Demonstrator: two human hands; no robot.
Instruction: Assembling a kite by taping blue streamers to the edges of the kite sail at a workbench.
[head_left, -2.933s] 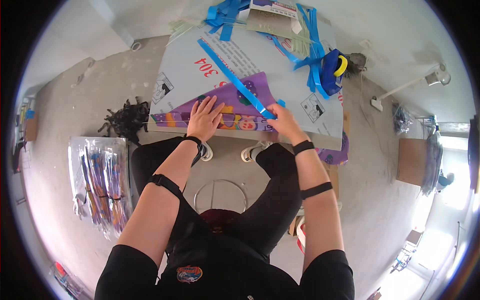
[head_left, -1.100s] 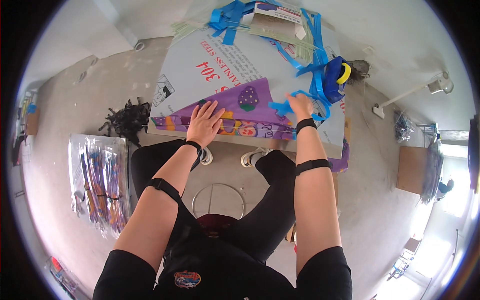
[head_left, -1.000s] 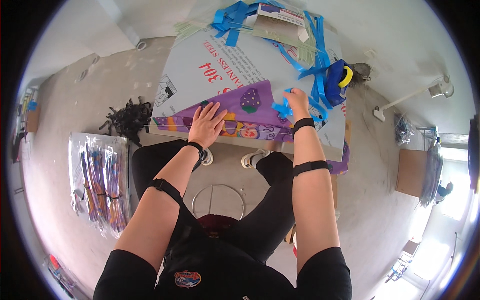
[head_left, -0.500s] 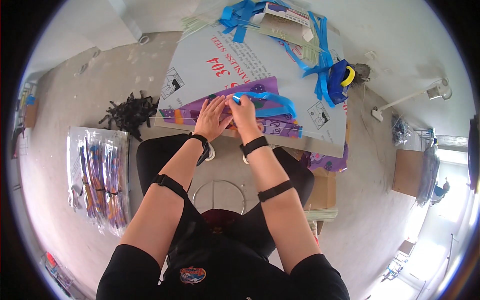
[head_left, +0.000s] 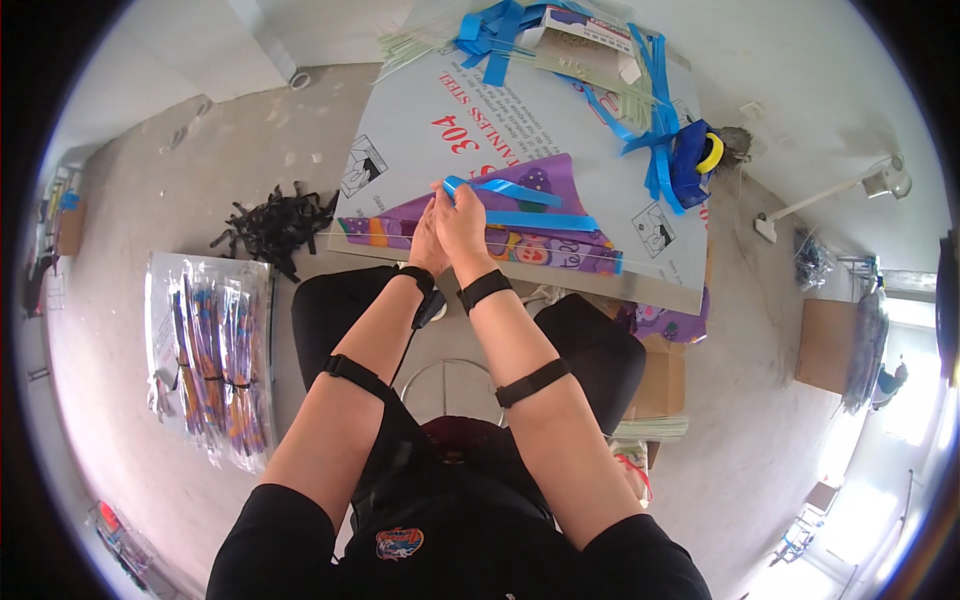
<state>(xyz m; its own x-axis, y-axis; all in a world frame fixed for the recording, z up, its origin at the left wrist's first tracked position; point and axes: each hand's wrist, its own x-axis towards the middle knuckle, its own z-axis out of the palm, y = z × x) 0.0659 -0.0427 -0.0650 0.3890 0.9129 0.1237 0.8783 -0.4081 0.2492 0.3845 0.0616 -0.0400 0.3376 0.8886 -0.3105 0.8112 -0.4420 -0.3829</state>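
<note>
A purple printed sheet [head_left: 555, 172], triangular in outline with a thin pale rod along its near edge, lies on the worktable. My right hand [head_left: 460, 222] is closed on a shiny blue ribbon [head_left: 540, 219], which folds over at the fingers and trails right in two lengths across the sheet. Against its left side, over the sheet's near edge, rests my left hand [head_left: 428, 245]. The left fingers are partly hidden by the right hand, so I cannot tell whether they grip anything.
Loose blue ribbon [head_left: 495, 38], an open carton [head_left: 585, 40] and thin pale sticks [head_left: 410, 47] lie along the table's far side. A blue tape dispenser [head_left: 692, 165] stands at the right edge. Black strips [head_left: 275, 225] and bagged bundles [head_left: 215, 360] lie on the floor at left.
My left hand has drawn in from lying flat on the sheet to beside the right hand. The right hand has shifted slightly left and nearer, and the ribbon's loop has flattened into two lengths.
</note>
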